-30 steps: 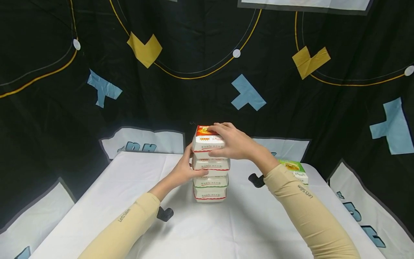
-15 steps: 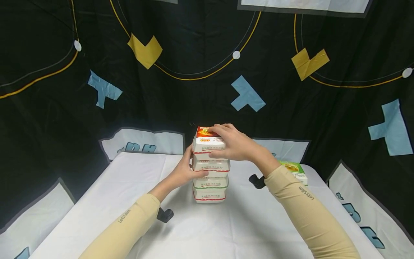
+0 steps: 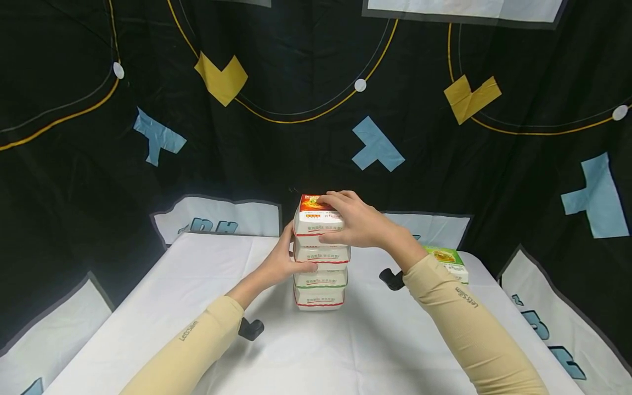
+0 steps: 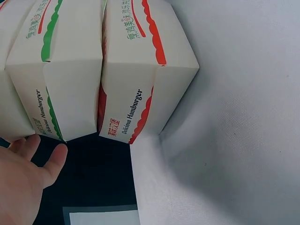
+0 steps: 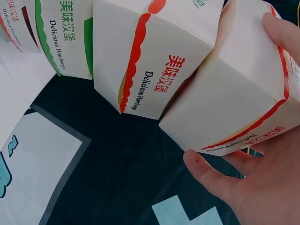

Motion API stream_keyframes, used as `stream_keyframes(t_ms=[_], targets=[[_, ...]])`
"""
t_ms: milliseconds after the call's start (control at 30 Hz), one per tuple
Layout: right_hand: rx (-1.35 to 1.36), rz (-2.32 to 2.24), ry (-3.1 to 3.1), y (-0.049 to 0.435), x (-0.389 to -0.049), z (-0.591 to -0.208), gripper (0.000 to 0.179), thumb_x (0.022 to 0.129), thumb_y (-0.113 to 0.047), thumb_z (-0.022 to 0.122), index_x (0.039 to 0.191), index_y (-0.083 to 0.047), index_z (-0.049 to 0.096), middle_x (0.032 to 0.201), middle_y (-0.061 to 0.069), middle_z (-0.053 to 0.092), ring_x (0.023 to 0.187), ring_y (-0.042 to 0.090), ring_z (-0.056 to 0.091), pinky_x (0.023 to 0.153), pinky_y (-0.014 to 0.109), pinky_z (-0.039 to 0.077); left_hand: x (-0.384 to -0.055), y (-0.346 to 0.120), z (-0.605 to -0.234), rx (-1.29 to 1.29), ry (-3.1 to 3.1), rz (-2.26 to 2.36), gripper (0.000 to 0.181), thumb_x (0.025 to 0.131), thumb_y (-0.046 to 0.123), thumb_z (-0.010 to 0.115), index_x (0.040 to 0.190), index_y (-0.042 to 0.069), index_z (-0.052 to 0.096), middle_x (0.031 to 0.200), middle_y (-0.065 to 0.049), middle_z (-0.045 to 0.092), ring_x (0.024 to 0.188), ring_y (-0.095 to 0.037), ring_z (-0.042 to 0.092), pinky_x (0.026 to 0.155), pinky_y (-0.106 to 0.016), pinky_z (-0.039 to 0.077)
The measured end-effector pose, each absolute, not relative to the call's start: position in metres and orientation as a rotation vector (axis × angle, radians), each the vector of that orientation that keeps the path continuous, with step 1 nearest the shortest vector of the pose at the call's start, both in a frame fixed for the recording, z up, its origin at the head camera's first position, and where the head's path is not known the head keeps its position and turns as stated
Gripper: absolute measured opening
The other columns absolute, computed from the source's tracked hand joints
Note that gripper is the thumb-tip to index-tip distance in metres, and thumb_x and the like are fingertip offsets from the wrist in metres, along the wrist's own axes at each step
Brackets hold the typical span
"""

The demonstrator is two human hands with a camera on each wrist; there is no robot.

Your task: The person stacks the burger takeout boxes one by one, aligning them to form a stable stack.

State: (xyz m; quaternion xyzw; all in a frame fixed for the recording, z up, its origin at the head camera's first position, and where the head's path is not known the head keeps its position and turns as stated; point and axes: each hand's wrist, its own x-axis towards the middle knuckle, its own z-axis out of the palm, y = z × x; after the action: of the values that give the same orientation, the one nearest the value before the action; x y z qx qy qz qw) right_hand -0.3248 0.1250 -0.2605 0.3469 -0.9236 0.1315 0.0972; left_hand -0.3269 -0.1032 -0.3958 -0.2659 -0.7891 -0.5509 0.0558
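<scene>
A stack of several white paper hamburger boxes stands upright on the table in the head view. My right hand (image 3: 359,222) grips the red-topped upper box (image 3: 317,224), thumb on its front and fingers over its top. Lower down, my left hand (image 3: 280,262) holds the red-trimmed second box (image 3: 323,254) from the left, thumb across its front. Beneath are a green-trimmed box (image 3: 321,278) and, at the bottom, a red-trimmed box (image 3: 319,298). In the right wrist view the upper box (image 5: 234,89) sits tilted against the one below.
A green-topped hamburger box (image 3: 446,260) lies at the table's right rear, partly behind my right sleeve. The white-covered table (image 3: 296,356) ends at a black curtain (image 3: 296,153). A black wrist camera mount shows beside each forearm.
Both hands keep their hold on the stack, which stays in place. The whole head view has shifted down by a few pixels.
</scene>
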Motion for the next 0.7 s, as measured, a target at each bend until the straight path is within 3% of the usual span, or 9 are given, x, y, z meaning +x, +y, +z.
stream_keyframes(t_ms=[233,433,567,700], targets=[[1.016,0.395,-2.743,0.126,-0.324,-0.261,0.078,0.083,-0.051,0.076,0.149,-0.026,0.042,0.156,-0.001,0.039,0.142,0.027,0.029,0.085,0.04,0.056,-0.329,-0.105,-0.393,-0.85,-2.356,-1.669,0.111,0.081,0.02,0.084,0.158,0.033,0.005,0.148,-0.004,0.041,0.134,-0.025,0.039,0.098,-0.045,0.046],[1.003,0.383,-2.745,0.125,-0.324,-0.261,0.079,0.083,-0.052,0.076,0.15,-0.027,0.042,0.157,-0.001,0.038,0.143,0.026,0.029,0.086,0.043,0.056,-0.332,-0.107,-0.382,-0.838,-2.278,-1.69,0.108,0.088,0.04,0.075,0.161,0.023,-0.003,0.159,-0.007,0.026,0.142,-0.03,0.031,0.108,-0.057,0.037],[1.012,0.374,-2.736,0.125,-0.325,-0.261,0.079,0.083,-0.054,0.075,0.149,-0.027,0.042,0.156,-0.002,0.039,0.142,0.026,0.029,0.086,0.044,0.055,-0.333,-0.104,-0.37,-0.858,-2.196,-1.699,0.105,0.088,0.048,0.073,0.161,0.029,-0.001,0.162,-0.003,0.021,0.144,-0.027,0.03,0.111,-0.058,0.034],[1.012,0.355,-2.732,0.125,-0.324,-0.261,0.08,0.083,-0.058,0.073,0.15,-0.027,0.042,0.157,-0.002,0.038,0.142,0.026,0.029,0.087,0.044,0.055,-0.332,-0.1,-0.359,-0.859,-2.169,-1.724,0.101,0.088,0.04,0.074,0.16,0.037,0.003,0.163,0.002,0.022,0.142,-0.024,0.034,0.111,-0.055,0.039]])
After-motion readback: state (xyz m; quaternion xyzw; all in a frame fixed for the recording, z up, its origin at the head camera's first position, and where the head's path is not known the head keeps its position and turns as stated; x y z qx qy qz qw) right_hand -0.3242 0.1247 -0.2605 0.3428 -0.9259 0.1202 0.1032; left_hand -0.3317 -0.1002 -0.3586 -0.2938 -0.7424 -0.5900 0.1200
